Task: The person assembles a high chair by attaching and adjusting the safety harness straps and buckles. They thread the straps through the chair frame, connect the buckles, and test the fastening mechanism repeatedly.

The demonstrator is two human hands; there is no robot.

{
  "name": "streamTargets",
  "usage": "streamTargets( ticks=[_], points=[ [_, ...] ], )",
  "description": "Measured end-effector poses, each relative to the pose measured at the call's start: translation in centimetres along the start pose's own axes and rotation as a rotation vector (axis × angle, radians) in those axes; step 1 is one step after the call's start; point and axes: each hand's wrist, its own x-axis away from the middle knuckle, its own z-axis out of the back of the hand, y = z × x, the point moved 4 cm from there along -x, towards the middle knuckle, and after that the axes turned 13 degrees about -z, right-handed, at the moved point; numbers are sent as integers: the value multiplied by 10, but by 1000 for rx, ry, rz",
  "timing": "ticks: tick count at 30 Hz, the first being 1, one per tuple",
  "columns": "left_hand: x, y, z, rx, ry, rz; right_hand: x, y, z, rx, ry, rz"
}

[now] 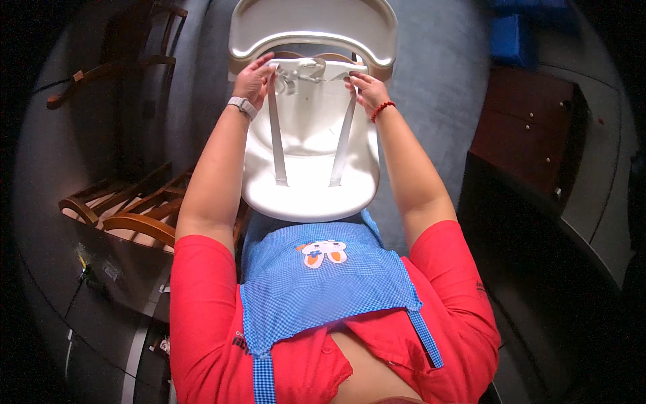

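Observation:
A white high chair (309, 198) stands in front of me, its rounded panel nearest my body. Two grey harness straps, a left strap (277, 145) and a right strap (344, 141), run out of slots in that panel toward the far end. My left hand (253, 82) is closed on the left strap at its far end, beside the seat's far edge. Opposite it, my right hand (367, 92) pinches the right strap between thumb and fingers. Between the hands lie a buckle and loose webbing (306, 71). Beyond them is the chair's white tray (313, 23).
Wooden chairs (145, 209) with curved arms stand at the left. A dark reddish-brown cabinet (528, 128) with small knobs is at the right, and a blue box-like object (511, 40) lies behind it. Grey floor (437, 81) surrounds the high chair.

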Motion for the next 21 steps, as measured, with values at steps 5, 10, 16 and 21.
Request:
streamTargets(
  ticks=[5,10,16,21],
  points=[
    [16,54,-41,390,-304,-210,-19,19,-14,-5,-206,-180],
    [51,95,-20,235,-224,-496,-78,110,-46,322,-286,-406],
    [72,88,25,315,-29,-580,-128,150,-71,500,-400,-500],
    [84,84,51,217,134,-574,-181,79,-23,320,140,267]
  ],
)
